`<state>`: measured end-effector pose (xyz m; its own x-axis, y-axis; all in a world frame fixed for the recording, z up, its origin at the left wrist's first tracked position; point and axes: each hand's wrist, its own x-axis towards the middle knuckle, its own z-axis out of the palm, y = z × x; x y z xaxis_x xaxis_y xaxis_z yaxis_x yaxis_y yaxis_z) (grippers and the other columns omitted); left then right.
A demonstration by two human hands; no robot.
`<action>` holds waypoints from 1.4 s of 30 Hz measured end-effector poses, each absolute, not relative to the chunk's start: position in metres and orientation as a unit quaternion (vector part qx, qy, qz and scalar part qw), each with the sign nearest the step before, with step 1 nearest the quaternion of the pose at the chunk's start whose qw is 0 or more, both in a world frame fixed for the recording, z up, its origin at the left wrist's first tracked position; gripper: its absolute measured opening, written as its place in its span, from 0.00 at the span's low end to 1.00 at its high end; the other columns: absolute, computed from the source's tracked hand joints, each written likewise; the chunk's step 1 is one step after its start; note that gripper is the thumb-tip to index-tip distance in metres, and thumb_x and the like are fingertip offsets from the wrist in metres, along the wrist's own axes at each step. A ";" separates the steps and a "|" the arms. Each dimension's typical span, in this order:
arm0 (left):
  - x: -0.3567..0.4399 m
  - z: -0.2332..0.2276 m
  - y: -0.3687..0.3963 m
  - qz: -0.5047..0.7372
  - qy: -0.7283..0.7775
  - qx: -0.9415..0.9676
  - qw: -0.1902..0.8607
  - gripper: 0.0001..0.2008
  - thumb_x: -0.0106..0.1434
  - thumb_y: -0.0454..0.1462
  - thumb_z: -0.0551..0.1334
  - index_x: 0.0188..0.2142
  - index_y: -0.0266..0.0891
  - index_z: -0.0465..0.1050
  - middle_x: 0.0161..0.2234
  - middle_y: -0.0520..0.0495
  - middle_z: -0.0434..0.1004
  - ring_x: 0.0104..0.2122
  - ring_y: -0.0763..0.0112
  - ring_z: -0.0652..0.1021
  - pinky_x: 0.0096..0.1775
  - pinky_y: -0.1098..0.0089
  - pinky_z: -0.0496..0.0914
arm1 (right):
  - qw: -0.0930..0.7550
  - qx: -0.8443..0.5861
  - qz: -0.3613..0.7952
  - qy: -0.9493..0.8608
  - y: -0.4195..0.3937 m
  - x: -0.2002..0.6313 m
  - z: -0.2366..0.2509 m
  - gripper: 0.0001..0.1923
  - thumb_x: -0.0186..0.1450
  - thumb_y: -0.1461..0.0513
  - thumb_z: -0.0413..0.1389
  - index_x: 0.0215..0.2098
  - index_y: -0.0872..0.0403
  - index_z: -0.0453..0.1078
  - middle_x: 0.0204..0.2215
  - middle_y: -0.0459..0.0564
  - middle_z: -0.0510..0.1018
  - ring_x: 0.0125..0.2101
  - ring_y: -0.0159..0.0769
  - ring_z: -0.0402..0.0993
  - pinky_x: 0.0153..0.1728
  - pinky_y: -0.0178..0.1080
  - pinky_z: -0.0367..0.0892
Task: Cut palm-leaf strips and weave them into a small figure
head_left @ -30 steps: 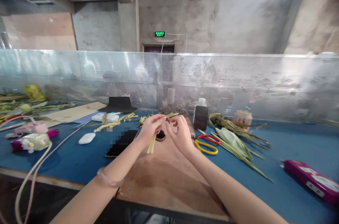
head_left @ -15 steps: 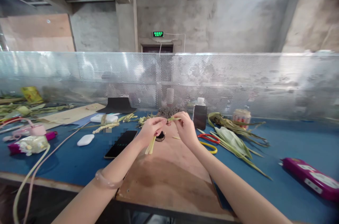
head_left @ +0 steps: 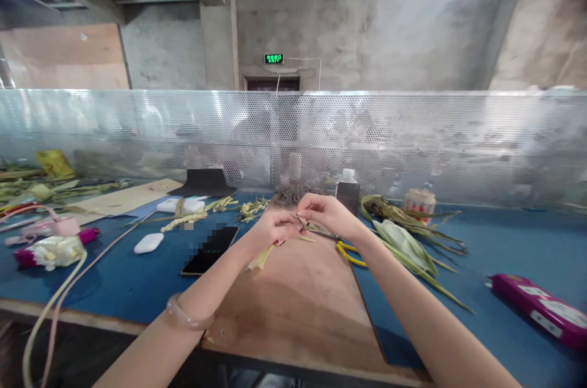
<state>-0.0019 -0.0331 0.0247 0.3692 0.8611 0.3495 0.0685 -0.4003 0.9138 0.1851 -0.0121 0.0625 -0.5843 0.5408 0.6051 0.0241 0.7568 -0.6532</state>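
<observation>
You pinch a thin green leaf strip (head_left: 262,255) between your left hand (head_left: 270,230) and your right hand (head_left: 326,214), both closed on it, just above the brown board (head_left: 293,308), with the yellow scissors (head_left: 351,252) near your right wrist.

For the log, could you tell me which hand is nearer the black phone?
Left. The left hand is just right of the black phone; the right hand lies farther right.

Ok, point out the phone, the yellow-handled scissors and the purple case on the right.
phone (head_left: 210,250), head view, middle of its dark screen.
yellow-handled scissors (head_left: 347,252), head view, on the yellow handle loop.
purple case (head_left: 541,310), head view, middle of its top face.
</observation>
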 end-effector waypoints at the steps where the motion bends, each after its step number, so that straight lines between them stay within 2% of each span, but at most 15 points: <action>1: -0.001 0.024 -0.033 0.456 0.333 0.699 0.439 0.10 0.54 0.41 0.64 0.31 0.35 0.75 0.21 0.49 0.70 0.16 0.82 0.58 0.18 0.75 0.51 | 0.405 -0.172 0.309 -0.843 -0.012 0.186 0.065 0.10 0.58 0.56 0.56 0.28 0.54 0.72 0.26 0.45 0.74 0.28 0.33 0.72 0.32 0.37 0.68; 5: -0.001 0.024 -0.031 0.470 0.327 0.683 0.454 0.12 0.52 0.41 0.65 0.32 0.34 0.75 0.30 0.43 0.76 0.16 0.84 0.59 0.18 0.75 0.50 | 0.346 -0.172 0.313 -0.868 -0.014 0.186 0.082 0.08 0.59 0.57 0.55 0.29 0.54 0.72 0.26 0.45 0.76 0.28 0.32 0.72 0.32 0.37 0.67; 8: -0.001 0.025 -0.030 0.477 0.322 0.675 0.462 0.13 0.51 0.41 0.66 0.32 0.33 0.75 0.31 0.42 0.75 0.15 0.85 0.58 0.18 0.75 0.49 | 0.296 -0.156 0.302 -0.893 -0.017 0.185 0.098 0.07 0.59 0.59 0.54 0.31 0.53 0.72 0.25 0.45 0.76 0.27 0.32 0.72 0.31 0.37 0.66; 10: -0.002 0.025 -0.030 0.485 0.317 0.669 0.465 0.13 0.52 0.42 0.66 0.32 0.33 0.75 0.31 0.43 0.75 0.15 0.86 0.57 0.18 0.75 0.48 | 0.284 -0.162 0.251 -0.911 -0.019 0.183 0.109 0.06 0.59 0.60 0.55 0.31 0.53 0.73 0.26 0.45 0.77 0.27 0.32 0.71 0.30 0.36 0.65; 17: -0.003 0.022 -0.025 0.483 0.334 0.682 0.435 0.15 0.52 0.44 0.66 0.33 0.33 0.76 0.21 0.50 0.68 0.15 0.85 0.55 0.18 0.75 0.46 | 0.272 -0.184 0.029 -0.944 -0.020 0.173 0.115 0.07 0.58 0.66 0.54 0.24 0.52 0.72 0.25 0.45 0.73 0.25 0.31 0.66 0.27 0.36 0.61; 21: -0.004 0.019 -0.021 0.500 0.341 0.668 0.432 0.16 0.52 0.45 0.65 0.31 0.33 0.75 0.18 0.54 0.61 0.15 0.84 0.54 0.18 0.76 0.46 | 0.275 -0.149 -0.070 -0.947 -0.025 0.169 0.110 0.09 0.58 0.67 0.55 0.20 0.52 0.69 0.28 0.48 0.71 0.31 0.35 0.66 0.33 0.39 0.63; 24: -0.005 0.022 -0.020 0.534 0.324 0.641 0.445 0.16 0.53 0.45 0.65 0.30 0.32 0.75 0.15 0.57 0.55 0.14 0.85 0.53 0.17 0.77 0.45 | 0.326 -0.151 -0.101 -0.928 -0.029 0.171 0.104 0.07 0.61 0.65 0.53 0.25 0.53 0.70 0.32 0.50 0.72 0.35 0.37 0.65 0.40 0.41 0.63; 26: -0.007 0.026 -0.020 0.557 0.302 0.617 0.467 0.15 0.54 0.44 0.65 0.30 0.32 0.75 0.16 0.56 0.57 0.14 0.86 0.52 0.17 0.78 0.46 | 0.409 -0.187 -0.086 -0.889 -0.028 0.172 0.093 0.08 0.65 0.63 0.49 0.34 0.54 0.70 0.36 0.52 0.72 0.39 0.38 0.66 0.43 0.42 0.62; 28: -0.008 0.030 -0.020 0.576 0.284 0.589 0.491 0.13 0.53 0.43 0.65 0.31 0.32 0.75 0.20 0.53 0.64 0.14 0.88 0.52 0.16 0.79 0.46 | 0.506 -0.239 -0.027 -0.828 -0.022 0.174 0.078 0.11 0.68 0.61 0.45 0.41 0.54 0.68 0.38 0.53 0.73 0.42 0.38 0.66 0.45 0.42 0.62; 29: -0.009 0.031 -0.020 0.583 0.280 0.576 0.500 0.12 0.53 0.42 0.65 0.31 0.33 0.75 0.23 0.51 0.67 0.14 0.88 0.52 0.16 0.79 0.45 | 0.528 -0.249 0.017 -0.812 -0.018 0.174 0.069 0.13 0.68 0.59 0.45 0.44 0.54 0.67 0.39 0.53 0.73 0.42 0.38 0.67 0.45 0.42 0.63; 31: -0.009 0.033 -0.021 0.592 0.278 0.558 0.511 0.12 0.52 0.41 0.66 0.31 0.33 0.75 0.29 0.48 0.71 0.14 0.90 0.53 0.15 0.80 0.45 | 0.524 -0.244 0.124 -0.806 -0.010 0.172 0.052 0.16 0.68 0.56 0.45 0.49 0.53 0.65 0.44 0.53 0.73 0.44 0.37 0.69 0.46 0.42 0.63; 33: -0.009 0.033 -0.021 0.589 0.278 0.555 0.517 0.12 0.53 0.41 0.65 0.32 0.33 0.75 0.29 0.48 0.71 0.14 0.90 0.53 0.15 0.81 0.46 | 0.492 -0.209 0.178 -0.826 -0.004 0.170 0.039 0.17 0.66 0.56 0.48 0.50 0.52 0.65 0.47 0.53 0.72 0.48 0.38 0.67 0.49 0.42 0.62; 36: -0.008 0.031 -0.020 0.576 0.275 0.567 0.520 0.11 0.54 0.41 0.65 0.31 0.33 0.74 0.22 0.53 0.65 0.14 0.89 0.53 0.15 0.81 0.47 | 0.486 -0.212 0.224 -0.817 -0.004 0.165 0.033 0.14 0.63 0.56 0.53 0.45 0.53 0.68 0.44 0.52 0.75 0.45 0.37 0.70 0.47 0.41 0.63; 38: -0.008 0.029 -0.020 0.572 0.274 0.573 0.520 0.11 0.54 0.41 0.65 0.31 0.33 0.74 0.18 0.56 0.59 0.14 0.88 0.52 0.15 0.81 0.47 | 0.488 -0.230 0.238 -0.807 -0.008 0.163 0.034 0.11 0.62 0.57 0.54 0.41 0.53 0.70 0.38 0.51 0.77 0.39 0.35 0.72 0.42 0.39 0.65; 42: -0.008 0.030 -0.021 0.573 0.271 0.567 0.526 0.11 0.55 0.40 0.64 0.33 0.33 0.74 0.24 0.53 0.64 0.14 0.89 0.53 0.15 0.81 0.47 | 0.496 -0.267 0.209 -0.799 -0.013 0.164 0.035 0.08 0.63 0.58 0.52 0.32 0.54 0.70 0.26 0.46 0.75 0.29 0.32 0.70 0.34 0.36 0.64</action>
